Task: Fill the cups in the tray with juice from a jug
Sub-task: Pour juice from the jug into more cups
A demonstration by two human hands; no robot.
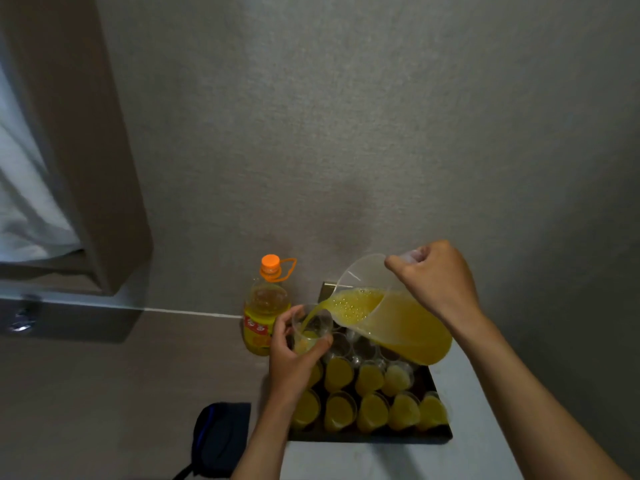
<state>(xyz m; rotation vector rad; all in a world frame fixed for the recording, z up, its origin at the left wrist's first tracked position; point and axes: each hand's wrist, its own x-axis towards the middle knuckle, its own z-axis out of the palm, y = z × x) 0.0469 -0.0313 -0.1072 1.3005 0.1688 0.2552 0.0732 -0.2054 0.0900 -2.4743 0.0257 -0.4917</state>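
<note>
A dark tray [370, 436] on a white table holds several clear plastic cups [372, 412] filled with orange juice, and a few empty ones [363, 348] at the far row. My left hand [291, 362] grips one clear cup [310, 329] lifted above the tray's far left corner. My right hand [434, 277] holds the handle of a clear plastic jug [398, 320], tilted left. A thin stream of juice runs from its spout into the held cup, which has a little juice at the bottom.
A juice bottle [265, 306] with an orange cap stands left of the tray against the grey wall. A dark blue pouch [220, 438] lies at the lower left beyond the table [478, 410]. A curtain and window ledge are at the far left.
</note>
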